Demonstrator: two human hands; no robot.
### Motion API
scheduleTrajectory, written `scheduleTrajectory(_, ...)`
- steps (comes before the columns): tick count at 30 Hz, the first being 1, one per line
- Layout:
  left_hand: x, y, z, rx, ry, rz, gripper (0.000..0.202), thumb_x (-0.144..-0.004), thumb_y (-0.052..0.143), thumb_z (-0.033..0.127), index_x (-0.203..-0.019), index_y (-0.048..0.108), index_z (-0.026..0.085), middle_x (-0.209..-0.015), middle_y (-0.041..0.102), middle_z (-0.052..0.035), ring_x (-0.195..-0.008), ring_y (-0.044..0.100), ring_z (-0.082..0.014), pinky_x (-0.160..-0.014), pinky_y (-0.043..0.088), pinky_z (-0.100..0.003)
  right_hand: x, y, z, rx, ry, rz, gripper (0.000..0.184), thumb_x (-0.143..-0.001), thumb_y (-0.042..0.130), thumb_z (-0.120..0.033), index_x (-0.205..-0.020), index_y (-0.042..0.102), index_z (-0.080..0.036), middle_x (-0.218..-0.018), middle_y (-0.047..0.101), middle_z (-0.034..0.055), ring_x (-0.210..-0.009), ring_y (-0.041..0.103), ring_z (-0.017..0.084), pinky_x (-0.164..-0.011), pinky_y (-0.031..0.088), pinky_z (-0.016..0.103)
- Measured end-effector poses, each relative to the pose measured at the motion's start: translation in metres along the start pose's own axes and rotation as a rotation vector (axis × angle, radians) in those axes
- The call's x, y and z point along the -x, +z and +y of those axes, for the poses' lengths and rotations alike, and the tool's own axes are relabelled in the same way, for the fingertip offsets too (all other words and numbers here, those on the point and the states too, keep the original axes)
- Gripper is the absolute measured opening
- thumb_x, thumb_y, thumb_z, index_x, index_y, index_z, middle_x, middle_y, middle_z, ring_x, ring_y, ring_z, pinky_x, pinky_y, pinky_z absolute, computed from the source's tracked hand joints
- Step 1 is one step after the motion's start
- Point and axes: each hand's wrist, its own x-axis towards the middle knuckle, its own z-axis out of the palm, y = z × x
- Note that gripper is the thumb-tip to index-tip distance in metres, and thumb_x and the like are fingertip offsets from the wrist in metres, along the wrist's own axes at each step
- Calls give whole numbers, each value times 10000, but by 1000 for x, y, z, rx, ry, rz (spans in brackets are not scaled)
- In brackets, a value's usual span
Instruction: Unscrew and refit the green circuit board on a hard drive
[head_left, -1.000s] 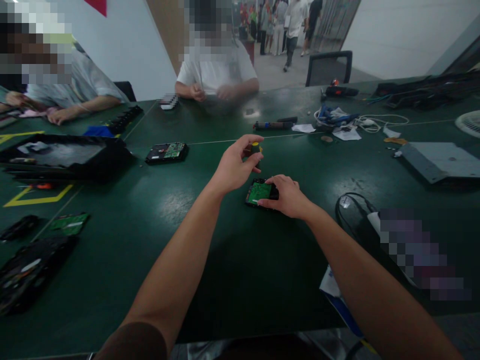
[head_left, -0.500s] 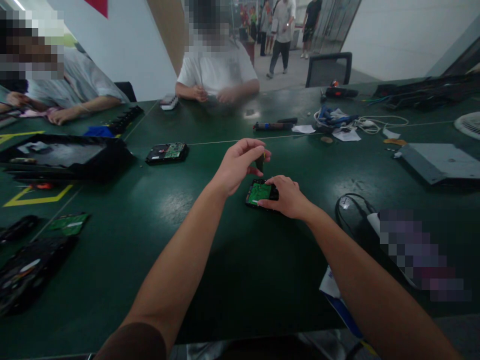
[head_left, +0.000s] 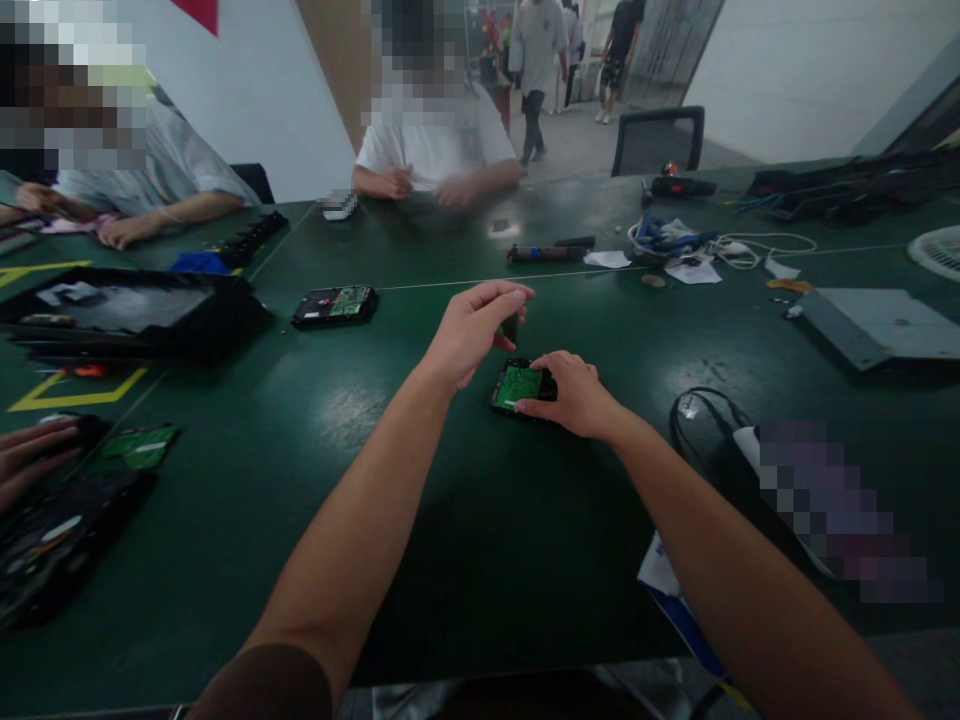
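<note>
A small hard drive (head_left: 517, 388) with a green circuit board facing up lies on the table in front of me. My right hand (head_left: 574, 392) grips its right side, the thumb along the near edge and fingers at the far edge. Just above the drive, my left hand (head_left: 480, 325) is closed around a short dark screwdriver (head_left: 511, 328), held upright. Its tip is too small and dim to make out, so I cannot tell whether it touches the board.
Another hard drive (head_left: 334, 305) and a black tray (head_left: 135, 310) are to the left. At the left edge, another person's hand (head_left: 34, 455) is by a loose green board (head_left: 139, 447). Rightward are a grey metal box (head_left: 877, 325), cables (head_left: 675, 236) and a black cord (head_left: 679, 425).
My left hand has shifted slightly left with the screwdriver. My right hand and the drive have stayed put. Another person's hand has come in at the left edge.
</note>
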Motion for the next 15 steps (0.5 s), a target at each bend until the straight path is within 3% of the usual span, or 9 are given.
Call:
scheduleTrajectory(5,-1,0,-2,174,-93,-32,198,-879,711,371,-936,652,191,-920,740,-68,-888,713,-192,-605,543,-237,0,0,0,-1,0,6,661,-818,764,-649,-1325,610,-254,-1386,616,129,-1305,536,395,-1049,407,567)
scheduleTrajectory(12,-2,-2,-5,82,-23,-20,237,-889,713,412,-944,752,185,-1023,722,-78,-894,659,-163,-594,515,-215,-1,2,2,1,-2,10,677,-814,760,-659,-1327,611,-244,-1381,620,140,-1288,544,391,-1035,420,572)
scheduleTrajectory(15,-1,-2,-3,110,-56,-47,258,-884,714,409,-996,741,178,-953,719,-77,-867,670,-173,-593,524,-231,-1,2,2,-1,3,6,679,-815,755,-664,-1330,605,-248,-1394,614,138,-1301,538,391,-1053,408,583)
